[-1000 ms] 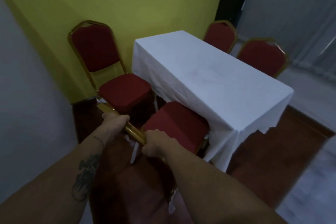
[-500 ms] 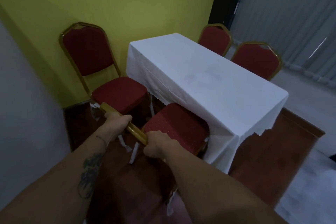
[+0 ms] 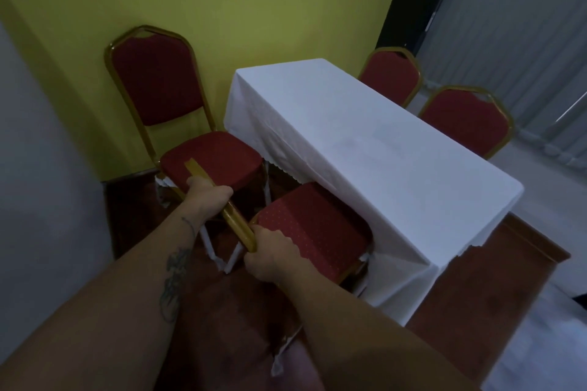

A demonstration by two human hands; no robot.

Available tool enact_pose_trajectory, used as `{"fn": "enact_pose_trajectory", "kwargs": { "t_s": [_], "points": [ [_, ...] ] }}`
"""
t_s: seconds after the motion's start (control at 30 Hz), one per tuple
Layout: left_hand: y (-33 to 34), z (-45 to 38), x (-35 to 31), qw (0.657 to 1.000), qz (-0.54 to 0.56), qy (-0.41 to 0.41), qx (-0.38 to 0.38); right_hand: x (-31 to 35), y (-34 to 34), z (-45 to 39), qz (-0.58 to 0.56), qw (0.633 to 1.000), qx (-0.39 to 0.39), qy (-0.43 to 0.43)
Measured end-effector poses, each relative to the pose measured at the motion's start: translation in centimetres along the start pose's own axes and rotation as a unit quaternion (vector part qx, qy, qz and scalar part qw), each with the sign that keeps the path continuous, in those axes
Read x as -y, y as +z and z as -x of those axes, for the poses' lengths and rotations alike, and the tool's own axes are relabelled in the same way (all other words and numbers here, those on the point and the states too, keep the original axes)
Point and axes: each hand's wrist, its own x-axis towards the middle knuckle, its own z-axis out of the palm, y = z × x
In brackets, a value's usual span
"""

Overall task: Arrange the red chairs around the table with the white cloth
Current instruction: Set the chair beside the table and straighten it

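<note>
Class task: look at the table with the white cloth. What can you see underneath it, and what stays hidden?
The front of the held chair's red seat is tucked under the white cloth edge. The cloth hangs low, hiding the table's legs and anything further beneath.

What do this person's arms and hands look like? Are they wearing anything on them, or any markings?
Both arms are bare up to the frame edge, with no sleeves, gloves or watch in view. The left forearm carries a dark tattoo, and a thin dark line, either a band or more ink, circles the wrist just behind the left hand. The right hand and its forearm show no markings.
</note>
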Motion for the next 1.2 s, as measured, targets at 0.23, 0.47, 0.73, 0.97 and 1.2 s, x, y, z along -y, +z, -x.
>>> {"fn": "enact_pose_trajectory", "kwargs": {
  "t_s": [0.23, 0.47, 0.73, 0.97, 1.2],
  "points": [
    [0.5, -0.4, -0.8, 0.997, -0.016, 0.021, -0.070, 0.4, 0.5, -2.3, -0.021, 1.000, 0.008, 0.004],
    [0.5, 0.0, -0.3, 0.998, -0.017, 0.041, -0.037, -0.3, -0.2, -0.9, 0.008, 1.000, 0.007, -0.019],
    [0.1, -0.6, -0.9, 0.999, -0.019, 0.042, -0.022, 0.1, -0.5, -2.6, 0.020, 0.999, 0.025, -0.017],
    [0.4, -1.3, -1.0, 0.998, -0.021, 0.056, -0.032, -0.4, -0.5, -3.4, -0.003, 0.999, 0.007, -0.035],
    [1.1, -1.8, -1.5, 0.999, -0.006, 0.049, -0.021, -0.4, -1.3, -3.8, -0.010, 0.999, 0.015, -0.042]
  ]
}}
